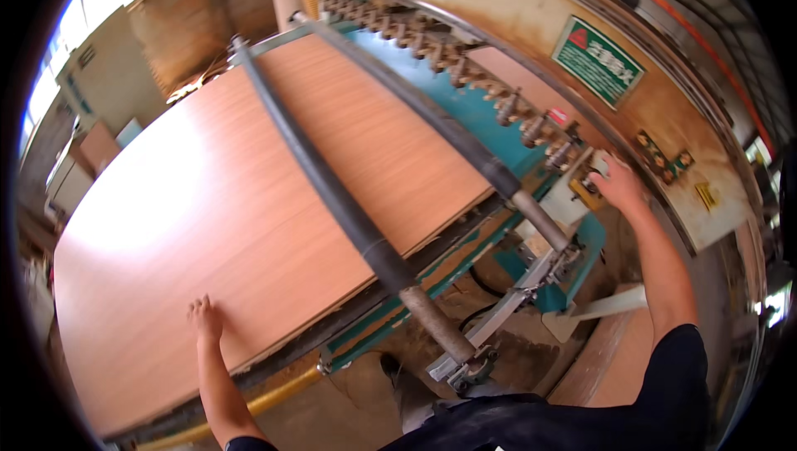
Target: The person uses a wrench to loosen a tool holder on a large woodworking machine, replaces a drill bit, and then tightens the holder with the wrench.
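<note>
My left hand lies on a large wood-grain panel, its fingers spread near the panel's front edge. My right hand reaches out to the machine's near end. Its fingers are bent around a small dark knob on a yellow control plate; the fingertips are partly hidden. Two dark rollers, a nearer roller and a farther roller, cross over the panel.
A row of metal clamp-like parts runs along the machine beam above a blue surface. A green sign is on the beam. Metal brackets stick out close to my body. A yellow pipe runs below the panel.
</note>
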`<state>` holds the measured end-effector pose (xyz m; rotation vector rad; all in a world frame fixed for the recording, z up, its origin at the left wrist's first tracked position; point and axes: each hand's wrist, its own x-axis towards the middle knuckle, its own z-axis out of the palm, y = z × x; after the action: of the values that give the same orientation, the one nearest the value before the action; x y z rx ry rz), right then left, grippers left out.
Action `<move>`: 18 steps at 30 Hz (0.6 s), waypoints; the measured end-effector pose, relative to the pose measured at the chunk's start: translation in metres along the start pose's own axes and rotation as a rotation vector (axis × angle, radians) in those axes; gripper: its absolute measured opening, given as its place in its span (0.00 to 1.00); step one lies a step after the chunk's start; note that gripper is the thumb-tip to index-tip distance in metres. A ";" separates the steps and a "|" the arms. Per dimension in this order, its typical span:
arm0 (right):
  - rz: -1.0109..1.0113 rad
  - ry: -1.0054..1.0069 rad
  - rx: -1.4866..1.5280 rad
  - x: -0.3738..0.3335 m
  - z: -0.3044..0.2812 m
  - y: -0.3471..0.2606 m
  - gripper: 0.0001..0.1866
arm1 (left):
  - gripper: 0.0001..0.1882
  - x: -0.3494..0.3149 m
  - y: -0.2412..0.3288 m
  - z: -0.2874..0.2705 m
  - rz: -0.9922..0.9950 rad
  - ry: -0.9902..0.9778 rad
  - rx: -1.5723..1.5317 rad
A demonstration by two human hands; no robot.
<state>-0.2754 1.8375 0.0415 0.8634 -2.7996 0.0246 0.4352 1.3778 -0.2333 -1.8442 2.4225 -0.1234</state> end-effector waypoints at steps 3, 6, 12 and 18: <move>-0.075 0.006 0.496 -0.044 -0.023 -0.030 0.24 | 0.21 0.005 -0.012 0.015 0.128 0.078 -0.185; -0.205 -0.090 0.757 -0.116 -0.027 -0.061 0.19 | 0.26 -0.034 0.091 -0.047 0.212 -0.021 -0.846; -0.477 -0.698 1.059 -0.273 0.019 -0.115 0.23 | 0.35 -0.260 0.307 -0.168 1.172 -0.577 -1.168; -0.441 -0.736 1.064 -0.367 0.038 -0.028 0.14 | 0.29 -0.368 0.371 -0.190 1.205 -0.891 -0.991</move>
<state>0.0286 2.0149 -0.0726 2.0227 -3.0155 1.4987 0.1539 1.8329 -0.0803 0.0119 2.3999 1.7076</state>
